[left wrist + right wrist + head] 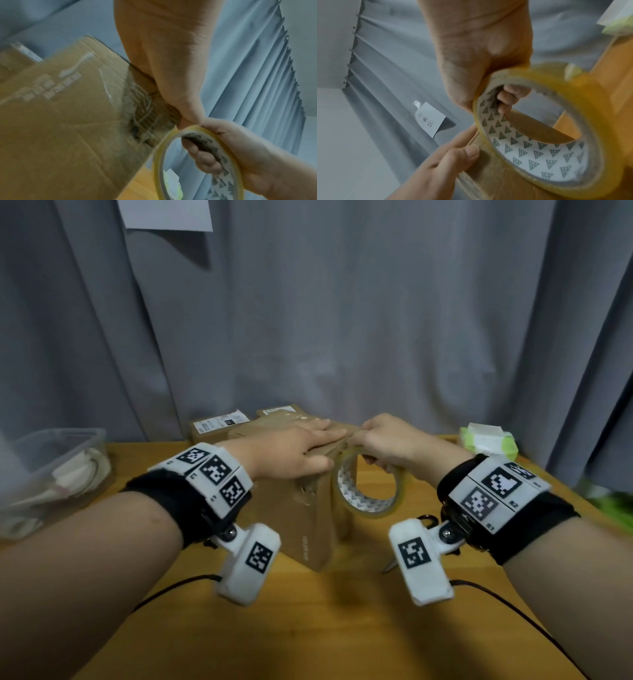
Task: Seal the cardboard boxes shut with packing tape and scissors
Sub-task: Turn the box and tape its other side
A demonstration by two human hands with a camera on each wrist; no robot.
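Observation:
A brown cardboard box [301,529] stands upright on the wooden table [342,628]. My left hand [291,450] lies flat on its top, fingers straight, thumb down the near side. My right hand [387,440] grips a roll of clear packing tape [363,503] against the box's right top edge, fingers hooked through the patterned core. The right wrist view shows the roll [539,152] close up, with a strip of tape [484,150] running under the left thumb [467,152]. The left wrist view has the box [60,121] and the roll [228,175]. A pointed metal tip [388,568] lies beneath my right wrist.
Two more cardboard boxes [219,424] with labels stand behind, against the grey curtain [342,320]. A clear plastic tub [51,474] sits at the left. A green and white packet [486,440] lies at the back right. Black cables [171,587] trail over the near table.

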